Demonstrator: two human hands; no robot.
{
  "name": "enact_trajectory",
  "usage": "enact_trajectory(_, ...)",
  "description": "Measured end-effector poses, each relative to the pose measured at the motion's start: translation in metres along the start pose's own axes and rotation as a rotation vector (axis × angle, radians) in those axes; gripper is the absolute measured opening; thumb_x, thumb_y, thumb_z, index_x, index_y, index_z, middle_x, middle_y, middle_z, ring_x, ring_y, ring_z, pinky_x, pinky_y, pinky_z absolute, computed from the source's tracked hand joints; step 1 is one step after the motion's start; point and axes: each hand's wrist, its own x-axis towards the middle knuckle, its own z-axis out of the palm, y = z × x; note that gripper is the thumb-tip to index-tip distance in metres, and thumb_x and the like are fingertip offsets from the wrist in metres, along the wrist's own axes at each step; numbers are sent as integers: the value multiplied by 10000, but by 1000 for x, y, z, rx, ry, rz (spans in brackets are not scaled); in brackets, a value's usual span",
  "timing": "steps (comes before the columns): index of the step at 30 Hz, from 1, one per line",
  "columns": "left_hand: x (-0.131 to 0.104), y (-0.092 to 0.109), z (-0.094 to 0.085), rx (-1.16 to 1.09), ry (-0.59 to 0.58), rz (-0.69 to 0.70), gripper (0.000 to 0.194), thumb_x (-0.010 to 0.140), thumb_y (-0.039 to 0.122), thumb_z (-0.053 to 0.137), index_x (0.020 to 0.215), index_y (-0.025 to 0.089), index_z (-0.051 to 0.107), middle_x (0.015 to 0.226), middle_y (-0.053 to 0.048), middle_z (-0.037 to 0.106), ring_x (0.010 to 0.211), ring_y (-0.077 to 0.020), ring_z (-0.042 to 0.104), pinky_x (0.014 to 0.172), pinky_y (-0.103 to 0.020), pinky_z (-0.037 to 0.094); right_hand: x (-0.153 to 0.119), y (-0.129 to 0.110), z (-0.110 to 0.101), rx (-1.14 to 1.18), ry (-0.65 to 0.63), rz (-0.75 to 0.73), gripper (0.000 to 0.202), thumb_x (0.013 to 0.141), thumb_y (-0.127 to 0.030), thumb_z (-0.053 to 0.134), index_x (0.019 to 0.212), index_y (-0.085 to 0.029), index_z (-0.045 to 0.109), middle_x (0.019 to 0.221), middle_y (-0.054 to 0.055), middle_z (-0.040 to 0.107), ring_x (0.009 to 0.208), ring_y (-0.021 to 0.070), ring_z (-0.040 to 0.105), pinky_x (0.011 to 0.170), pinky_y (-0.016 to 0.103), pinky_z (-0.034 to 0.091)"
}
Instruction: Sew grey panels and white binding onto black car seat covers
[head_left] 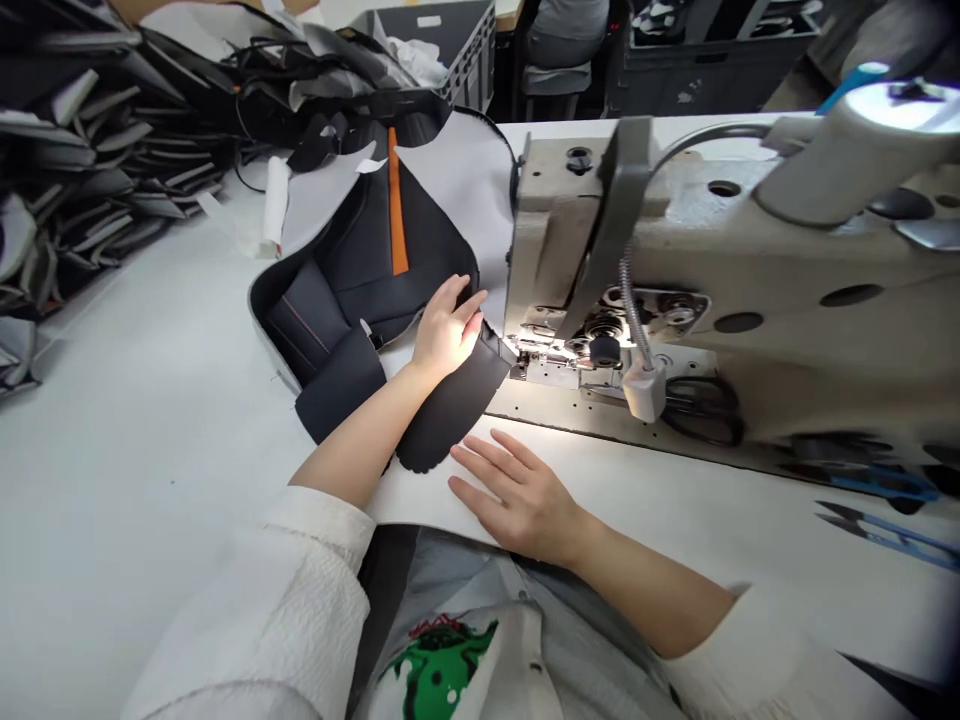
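A black sewn cover with grey backing and an orange stripe lies spread on the white table, left of the sewing machine. My left hand rests on its right edge, near the machine's needle area. The thumb and fingers are partly apart, and I see nothing held. A rounded black flap of the cover reaches toward me, its upper corner close to the presser foot. Beside that flap's lower edge, my right hand lies with fingers stretched out over the white tabletop, holding nothing.
Stacks of dark cut pieces crowd the left back. Blue-handled thread snips lie at the right, and black scissors rest on the machine bed. A lamp stands over the machine. Grey crates and a chair are behind.
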Motion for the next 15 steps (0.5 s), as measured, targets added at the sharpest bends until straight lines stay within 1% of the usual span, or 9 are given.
enact_trajectory(1, 0, -1, 0, 53, -9, -41, 384, 916, 288, 393, 1212, 137, 586, 1301, -153, 515, 1278, -279, 405, 1074, -439, 314, 1, -1, 0, 31, 0, -27, 175, 869, -111, 535, 1009, -132, 638, 1206, 128, 599, 1182, 252, 508, 1033, 446, 418)
enact_trajectory(3, 1, -2, 3, 132, -55, -115, 493, 918, 355, 389, 1338, 108, 463, 1296, -170, 515, 1245, -291, 433, 1091, -446, 267, 2, 0, 1, 85, -22, -61, 151, 880, -120, 533, 990, -138, 635, 1175, 109, 620, 1123, 223, 549, 995, 399, 458)
enact_trajectory(6, 6, -2, 9, 188, -113, -227, 631, 916, 449, 365, 1416, 67, 328, 1291, -183, 518, 1174, -297, 480, 1062, -417, 281, 1, 1, 4, 159, -79, -67, 158, 888, -113, 505, 984, -143, 626, 1112, 91, 650, 1037, 200, 587, 899, 355, 514)
enact_trajectory(9, 15, -2, 12, 233, -153, -302, 657, 913, 480, 334, 1416, 58, 326, 1270, -198, 526, 1101, -313, 507, 972, -405, 341, 1, 3, 6, 208, -107, -27, 205, 885, -91, 462, 1016, -147, 610, 1070, 83, 662, 990, 195, 597, 819, 337, 536)
enact_trajectory(11, 20, -1, 10, 255, -186, -328, 676, 903, 505, 334, 1412, 59, 336, 1172, -203, 573, 1026, -318, 526, 899, -405, 369, 2, 3, 6, 206, -113, 6, 236, 883, -80, 436, 1035, -150, 602, 1058, 84, 664, 985, 198, 597, 804, 342, 538)
enact_trajectory(13, 22, -1, 6, 270, -218, -322, 696, 893, 523, 348, 1407, 54, 344, 1057, -198, 604, 972, -318, 531, 854, -400, 376, 3, 2, 5, 182, -116, 23, 251, 880, -73, 424, 1042, -150, 600, 1053, 89, 664, 986, 203, 596, 800, 350, 538)
enact_trajectory(15, 19, -3, -1, 278, -243, -295, 710, 886, 537, 360, 1401, 47, 354, 1002, -196, 610, 958, -319, 529, 842, -399, 377, 4, 2, 4, 155, -110, 34, 254, 876, -71, 430, 1047, -149, 601, 1056, 93, 663, 986, 206, 596, 798, 358, 539)
